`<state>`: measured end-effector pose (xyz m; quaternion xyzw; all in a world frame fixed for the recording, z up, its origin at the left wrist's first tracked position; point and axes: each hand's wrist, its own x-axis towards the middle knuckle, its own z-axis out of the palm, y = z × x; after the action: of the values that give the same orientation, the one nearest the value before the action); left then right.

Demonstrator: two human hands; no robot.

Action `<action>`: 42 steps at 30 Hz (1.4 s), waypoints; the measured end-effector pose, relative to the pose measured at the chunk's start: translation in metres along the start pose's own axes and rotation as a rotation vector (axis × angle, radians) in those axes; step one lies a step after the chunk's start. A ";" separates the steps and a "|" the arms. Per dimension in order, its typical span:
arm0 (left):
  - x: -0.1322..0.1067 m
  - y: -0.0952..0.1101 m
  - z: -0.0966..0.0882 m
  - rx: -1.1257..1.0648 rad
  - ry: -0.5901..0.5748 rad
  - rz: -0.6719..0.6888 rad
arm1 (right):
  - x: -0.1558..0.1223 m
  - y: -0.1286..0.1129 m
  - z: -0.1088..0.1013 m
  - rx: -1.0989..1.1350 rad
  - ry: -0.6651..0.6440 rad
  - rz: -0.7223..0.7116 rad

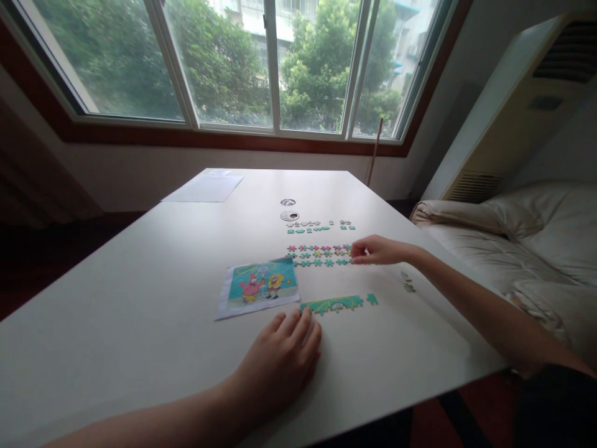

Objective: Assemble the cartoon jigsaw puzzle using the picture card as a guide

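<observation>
Two hands: both are being held low over a white desk [140, 280].
Right hand [375, 250]: it is being stretched to the right end of the sorted rows [319, 255]. The grip is being pinched nearly shut, thumb to fingertips, and whether a piece is being held inside cannot be told.
Left hand [284, 351]: it is being rested palm down, the grip spread flat and holding nothing. The fingertips are just beside the joined strip [332, 304], probably to steady it.
Rows: loose pieces are being displayed in lines, seemingly by colour, for easy picking.
Picture card [260, 287]: it is being shown flat, just left of the strip, likely as a guide.
Around: a single piece [372, 299], farther rows [317, 226], a grommet [289, 215] and a paper sheet [205, 186] are being seen beyond.
In the way: two stray pieces [408, 283] are being left just beside the right forearm, where they could be brushed.
</observation>
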<state>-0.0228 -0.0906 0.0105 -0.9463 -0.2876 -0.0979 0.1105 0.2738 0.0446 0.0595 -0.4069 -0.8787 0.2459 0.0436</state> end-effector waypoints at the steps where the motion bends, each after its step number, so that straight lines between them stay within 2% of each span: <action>1: 0.000 0.000 0.000 -0.003 0.000 0.002 | 0.012 0.002 -0.001 -0.028 0.006 0.009; 10: -0.002 -0.001 0.008 -0.018 -0.011 -0.013 | 0.122 0.010 -0.010 -0.222 0.141 0.143; 16: 0.000 0.001 0.010 -0.013 0.026 -0.007 | 0.162 0.013 -0.022 -0.241 0.066 0.218; 23: 0.001 0.003 0.008 -0.023 0.039 -0.016 | 0.182 0.024 -0.026 -0.185 -0.084 0.279; 27: 0.001 0.003 0.008 -0.029 0.044 -0.013 | 0.185 0.031 -0.026 -0.140 -0.119 0.297; 37: 0.002 0.003 0.007 -0.033 0.042 -0.019 | 0.184 0.030 -0.028 -0.092 -0.068 0.347; 42: 0.000 0.003 0.009 -0.031 0.043 -0.017 | 0.180 0.026 -0.024 -0.027 0.020 0.279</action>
<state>-0.0199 -0.0906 0.0013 -0.9431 -0.2916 -0.1235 0.1011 0.1791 0.2009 0.0459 -0.5282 -0.8163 0.2336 0.0121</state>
